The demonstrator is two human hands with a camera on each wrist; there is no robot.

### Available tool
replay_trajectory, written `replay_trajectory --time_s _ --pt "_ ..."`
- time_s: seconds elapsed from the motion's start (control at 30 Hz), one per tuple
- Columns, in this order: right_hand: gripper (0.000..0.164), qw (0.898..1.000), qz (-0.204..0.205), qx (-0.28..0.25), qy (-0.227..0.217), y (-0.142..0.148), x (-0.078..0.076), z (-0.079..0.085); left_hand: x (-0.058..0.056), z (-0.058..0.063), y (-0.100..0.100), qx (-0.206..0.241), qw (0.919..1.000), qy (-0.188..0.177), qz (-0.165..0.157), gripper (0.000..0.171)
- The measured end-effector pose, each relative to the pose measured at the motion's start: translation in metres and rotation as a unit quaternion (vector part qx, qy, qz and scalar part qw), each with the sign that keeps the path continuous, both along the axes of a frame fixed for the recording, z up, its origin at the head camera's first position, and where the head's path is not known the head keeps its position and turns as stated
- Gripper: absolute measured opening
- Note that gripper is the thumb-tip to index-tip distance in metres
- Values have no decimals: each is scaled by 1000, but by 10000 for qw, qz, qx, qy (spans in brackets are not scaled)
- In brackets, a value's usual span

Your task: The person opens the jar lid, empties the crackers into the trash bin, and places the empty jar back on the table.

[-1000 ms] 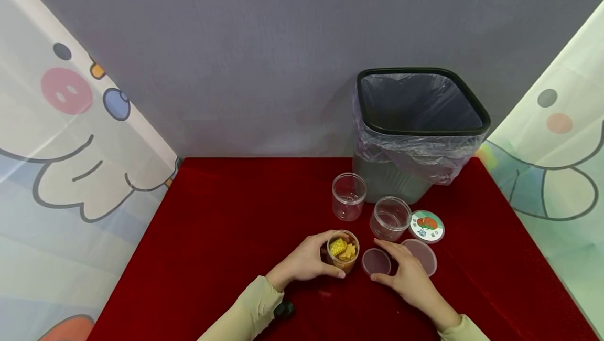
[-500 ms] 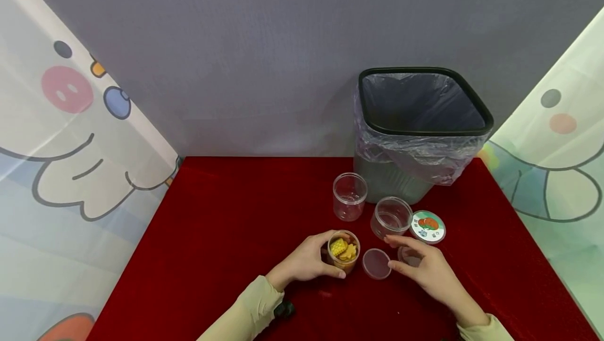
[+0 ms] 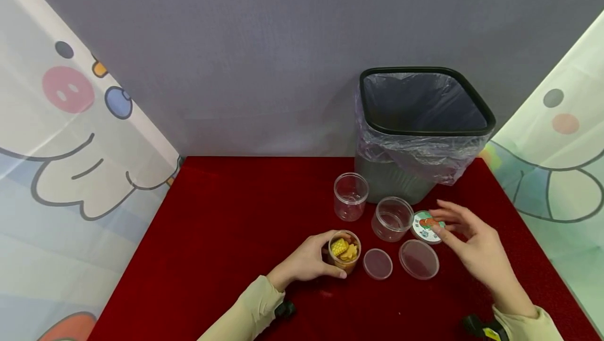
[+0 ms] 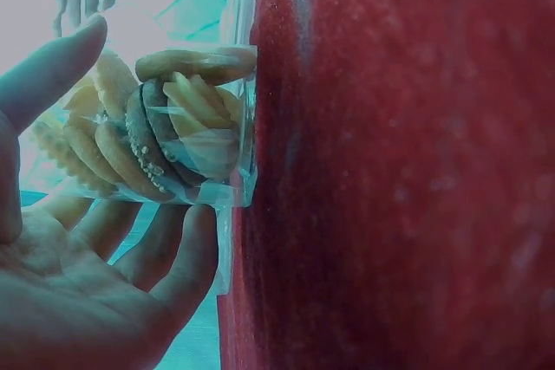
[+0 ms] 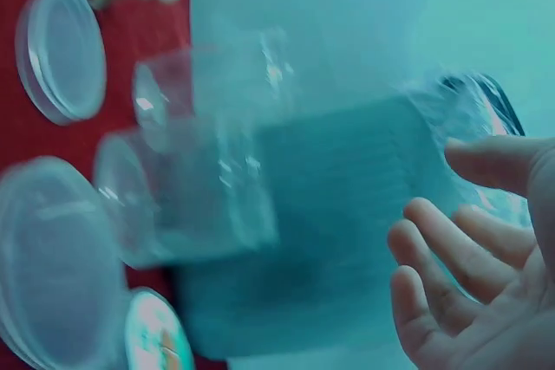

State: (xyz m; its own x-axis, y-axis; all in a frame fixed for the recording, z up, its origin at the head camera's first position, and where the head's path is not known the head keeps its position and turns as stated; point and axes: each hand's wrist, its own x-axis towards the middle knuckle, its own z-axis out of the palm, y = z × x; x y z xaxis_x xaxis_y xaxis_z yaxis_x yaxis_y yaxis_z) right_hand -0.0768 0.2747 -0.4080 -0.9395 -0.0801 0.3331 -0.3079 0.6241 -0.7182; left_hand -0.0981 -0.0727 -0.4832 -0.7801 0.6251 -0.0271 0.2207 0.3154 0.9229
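My left hand [image 3: 306,261] grips a small clear plastic jar [image 3: 343,263] of cookies and yellow corn-shaped pieces, upright on the red cloth. The left wrist view shows thumb and fingers around the jar's side, with cookies [image 4: 156,136] stacked inside. My right hand [image 3: 481,254] is held with loosely bent fingers near a round printed lid [image 3: 420,228], overlapping its edge in the head view. Nothing is between its fingers in the right wrist view. A small clear lid [image 3: 378,264] lies beside the filled jar, and a larger clear lid [image 3: 419,260] is right of it.
Two empty clear jars, a taller one [image 3: 351,199] and a shorter one [image 3: 391,220], stand behind the lids. Close behind them is a grey waste bin [image 3: 396,181] with a black rim and a plastic liner. A grey wall [image 3: 264,68] closes off the back.
My right hand has moved right and away from the small lid, past the larger lid, to beside the printed lid. My left hand keeps its grip on the jar in the same spot.
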Motion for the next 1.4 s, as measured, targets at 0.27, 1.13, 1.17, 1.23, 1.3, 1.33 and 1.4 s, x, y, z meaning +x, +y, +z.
replay_trajectory --time_s 0.27,1.13,1.17,1.23,1.3,1.33,1.4 --pt "72 9927 -806 -158 882 21 -18 29 0 1 1 -2 10000 -25 -53 72" --pt "86 9794 -840 1824 -231 43 -89 117 -1 0 1 -30 10000 49 -55 73" --pt "87 9778 -779 1911 -351 43 -92 120 -1 0 1 -23 10000 55 -60 72" --pt "88 9752 -669 2033 -554 43 -97 125 -1 0 1 -28 10000 67 -60 72" --pt "89 9727 -572 2119 -760 43 -101 130 0 0 0 -47 9999 80 -57 73" --pt "90 9715 -539 2148 -843 43 -102 132 0 0 0 -59 9999 84 -57 73" --pt "92 9696 -468 2194 -974 42 -106 135 1 0 -1 -99 9999 102 -54 74"
